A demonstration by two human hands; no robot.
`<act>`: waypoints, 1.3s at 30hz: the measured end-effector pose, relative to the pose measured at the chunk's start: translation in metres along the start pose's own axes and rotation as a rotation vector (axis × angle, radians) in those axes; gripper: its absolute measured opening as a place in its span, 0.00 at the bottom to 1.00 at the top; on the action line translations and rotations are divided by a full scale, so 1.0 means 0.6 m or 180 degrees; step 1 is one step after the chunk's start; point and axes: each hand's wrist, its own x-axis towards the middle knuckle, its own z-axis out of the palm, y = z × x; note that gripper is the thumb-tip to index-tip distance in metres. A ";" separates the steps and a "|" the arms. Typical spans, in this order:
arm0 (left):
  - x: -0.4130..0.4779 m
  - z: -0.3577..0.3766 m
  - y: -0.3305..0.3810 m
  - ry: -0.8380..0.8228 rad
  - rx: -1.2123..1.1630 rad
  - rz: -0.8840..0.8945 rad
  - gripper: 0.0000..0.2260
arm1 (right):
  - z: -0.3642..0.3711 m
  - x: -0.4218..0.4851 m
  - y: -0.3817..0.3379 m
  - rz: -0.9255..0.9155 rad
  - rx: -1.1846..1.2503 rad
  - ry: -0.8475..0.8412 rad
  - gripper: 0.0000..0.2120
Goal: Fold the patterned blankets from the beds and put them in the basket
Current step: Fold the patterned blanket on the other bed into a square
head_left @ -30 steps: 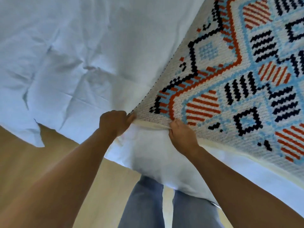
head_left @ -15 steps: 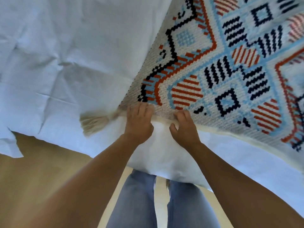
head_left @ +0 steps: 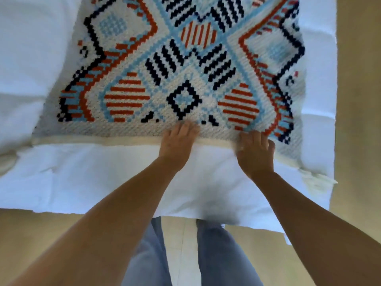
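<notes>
- Bottom centre: your legs in pale blue denim (head_left: 216, 254), over a tan floor (head_left: 41, 234).
- Above them: a smooth white sheet (head_left: 82, 172), lightly creased.
- Centre: your left hand (head_left: 177, 141) and right hand (head_left: 255, 151) lie on the cream hem (head_left: 103, 140). They are blurred, so you cannot tell the grip.
- Upper frame: the knitted blanket (head_left: 185, 69) lies flat on the sheet, with blocky diamonds and stripes in orange, navy and pale blue.

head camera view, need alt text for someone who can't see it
Seen from above, a person's left hand and right hand are on the near edge of a patterned blanket in red, black, light blue and white, spread on a white bed. Their legs in jeans and a tan floor show below.
</notes>
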 end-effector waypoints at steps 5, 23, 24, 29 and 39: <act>0.016 -0.004 0.042 -0.0141 -0.0280 -0.0658 0.22 | -0.003 0.027 0.087 -0.0644 -0.0069 -0.0270 0.14; -0.112 0.016 0.254 -0.0844 -0.0966 -0.0818 0.28 | 0.015 -0.142 0.183 -0.0414 -0.0022 -0.0775 0.28; -0.119 0.017 0.267 -0.0857 -0.0980 -0.0779 0.27 | 0.013 -0.153 0.198 -0.0307 0.0046 -0.0824 0.29; -0.127 0.017 0.362 -0.0765 -0.1321 -0.0765 0.25 | 0.000 -0.177 0.283 0.0306 0.1137 -0.0408 0.28; -0.061 0.065 0.572 0.0114 -0.1721 -0.1536 0.21 | 0.045 -0.125 0.400 -0.0996 0.0135 -0.0832 0.12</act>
